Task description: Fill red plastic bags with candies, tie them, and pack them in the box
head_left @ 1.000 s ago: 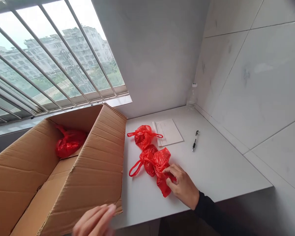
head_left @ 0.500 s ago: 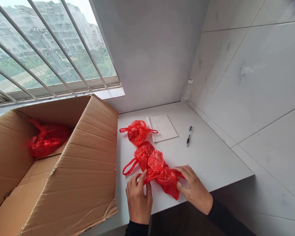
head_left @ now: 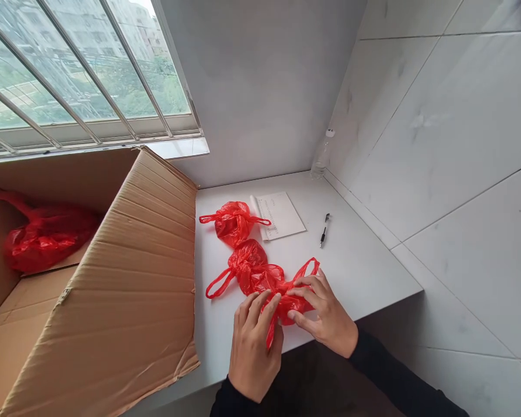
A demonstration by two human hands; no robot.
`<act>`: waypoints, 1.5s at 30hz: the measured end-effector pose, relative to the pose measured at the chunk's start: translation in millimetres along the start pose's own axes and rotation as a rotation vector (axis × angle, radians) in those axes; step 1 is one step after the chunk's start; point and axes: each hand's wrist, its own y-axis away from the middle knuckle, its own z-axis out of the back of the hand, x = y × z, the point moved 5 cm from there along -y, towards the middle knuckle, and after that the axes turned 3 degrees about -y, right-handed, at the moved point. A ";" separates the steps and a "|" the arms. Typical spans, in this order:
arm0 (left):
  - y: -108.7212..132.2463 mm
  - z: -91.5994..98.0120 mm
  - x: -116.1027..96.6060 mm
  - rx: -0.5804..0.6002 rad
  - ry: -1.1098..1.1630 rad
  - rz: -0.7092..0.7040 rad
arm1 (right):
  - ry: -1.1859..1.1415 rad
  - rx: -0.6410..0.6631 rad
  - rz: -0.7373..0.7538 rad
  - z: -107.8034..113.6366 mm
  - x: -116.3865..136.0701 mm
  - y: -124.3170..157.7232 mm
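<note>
Both my hands grip one red plastic bag at the near edge of the white table. My left hand pinches its left side, fingers curled over it. My right hand holds its right side, just under the bag's raised handle loop. A second red bag lies touching it just behind, and a third red bag sits farther back. Another red bag rests inside the open cardboard box on the left.
A sheet of paper and a black pen lie behind the bags. A clear plastic bottle stands in the far corner by the tiled wall. A barred window is at the upper left.
My hands have gathered the near red bag closer together, and its handle loop now stands up on the right. The view has shifted right, moving the box leftward.
</note>
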 end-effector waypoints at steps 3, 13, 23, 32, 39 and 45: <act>-0.4 -8.2 10.8 -0.021 -0.013 0.002 | 0.022 -0.019 0.009 4.3 -1.7 1.4; 34.0 21.0 16.1 -0.171 -0.013 0.235 | -0.112 -0.132 -0.187 34.7 -17.9 12.0; 35.9 20.3 22.7 -0.217 0.148 0.297 | -0.260 -0.045 -0.262 30.1 -9.2 14.7; 26.8 41.2 1.5 -0.249 0.379 0.579 | -0.441 0.001 -0.293 40.9 12.2 10.8; 38.1 63.4 17.8 -0.361 0.651 0.883 | -0.573 -0.105 -0.335 59.0 10.2 17.1; 28.7 70.9 5.7 -0.321 0.607 0.835 | -0.582 -0.003 -0.321 58.4 33.0 13.4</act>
